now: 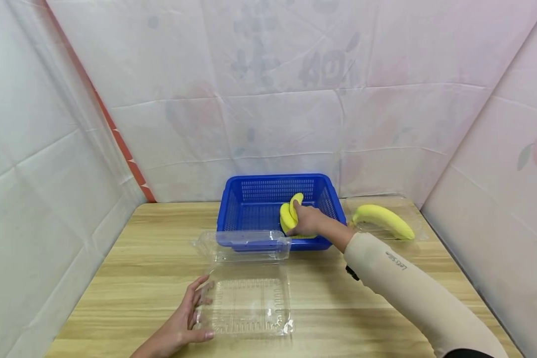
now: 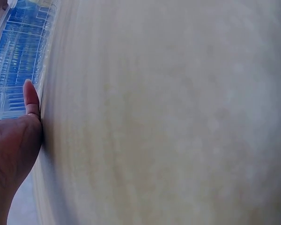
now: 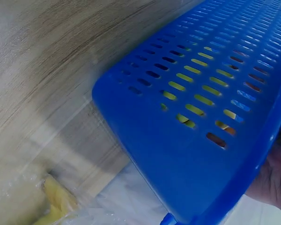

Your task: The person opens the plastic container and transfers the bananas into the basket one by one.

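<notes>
Right hand [image 1: 306, 220]: reaches into blue basket [image 1: 250, 199] at the counter's [image 1: 130, 253] far edge, grip curled round bananas [image 1: 289, 215]; count unclear, about 2, partly hidden by the fingers. Sleeve [image 1: 398, 278]: small dark lettering, too small to read surely. Left hand [image 1: 183, 323]: fingers straight, resting against the left edge of an open clear plastic box [image 1: 250, 303]. 1 more banana [image 1: 383, 219] lies in another clear box, right of the basket. Wrist views blurred.

L hand [image 1: 183, 323] flat, open; R hand [image 1: 308, 220] curled, gripping.
</notes>
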Motion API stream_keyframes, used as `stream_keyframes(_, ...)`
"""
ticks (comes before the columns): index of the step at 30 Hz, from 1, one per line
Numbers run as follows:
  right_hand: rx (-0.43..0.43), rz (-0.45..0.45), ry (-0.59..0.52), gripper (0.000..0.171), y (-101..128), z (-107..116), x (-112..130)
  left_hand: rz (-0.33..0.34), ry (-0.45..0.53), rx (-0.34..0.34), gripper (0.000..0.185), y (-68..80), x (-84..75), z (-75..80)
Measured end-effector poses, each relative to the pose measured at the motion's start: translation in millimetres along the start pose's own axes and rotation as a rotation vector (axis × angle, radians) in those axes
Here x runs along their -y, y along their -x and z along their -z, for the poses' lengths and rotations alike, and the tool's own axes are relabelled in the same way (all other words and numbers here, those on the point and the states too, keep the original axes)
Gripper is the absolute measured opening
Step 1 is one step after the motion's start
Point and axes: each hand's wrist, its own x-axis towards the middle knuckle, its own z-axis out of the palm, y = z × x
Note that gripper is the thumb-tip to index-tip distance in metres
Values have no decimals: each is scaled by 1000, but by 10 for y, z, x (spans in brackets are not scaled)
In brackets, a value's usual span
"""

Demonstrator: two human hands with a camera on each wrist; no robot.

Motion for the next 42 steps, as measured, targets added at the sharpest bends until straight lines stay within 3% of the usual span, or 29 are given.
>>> stream_keyframes(8, 108, 5, -13, 114, -27, -77, -54, 20, 17, -12, 114, -5, -7, -15)
stream_keyframes(15, 152, -30, -11, 108, -39, -61, -30, 24, 23, -20, 114, -3, 7, -18)
stream_keyframes(30, 161, -39, -18, 110, -64, -30, -19, 22, 9, -22, 114, -3, 12, -4)
stream_keyframes(36, 76, -19, -53, 115, -8, 26, -50, 43, 17, -13, 114, 4, -6, 5)
stream_keyframes(42, -183, 86, -17, 101, 224, 211, -100, 58, 19, -6, 113, 4, -32, 5)
